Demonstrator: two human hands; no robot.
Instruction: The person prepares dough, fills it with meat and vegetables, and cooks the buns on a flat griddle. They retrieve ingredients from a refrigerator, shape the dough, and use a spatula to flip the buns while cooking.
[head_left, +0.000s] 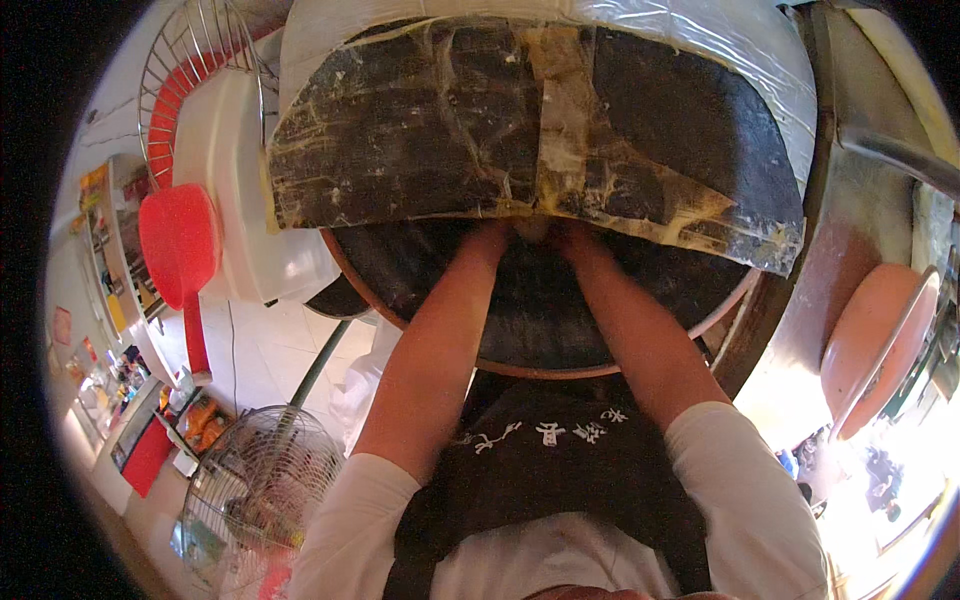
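A half-round dark board (420, 127), patched with yellowed clear tape, covers the far part of a wide round dark vessel (551, 330) with a brownish rim. Both my forearms reach into this vessel, under the board's straight near edge. Only the wrist end of my left hand (495, 232) shows, blurred, before the board hides it. Close beside it, my right hand (571, 234) is likewise mostly hidden. A small pale blurred patch lies between the wrists; I cannot tell what it is. Whatever the fingers touch or hold is out of sight.
At left are a red plastic scoop (180, 240), a translucent plastic box (247, 195) and a wire basket (150, 112). A caged fan (255, 480) stands lower left. To the right, a pink basin (866, 345) sits by a metal surface (862, 195). Silvery sheeting (720, 30) lies behind the board.
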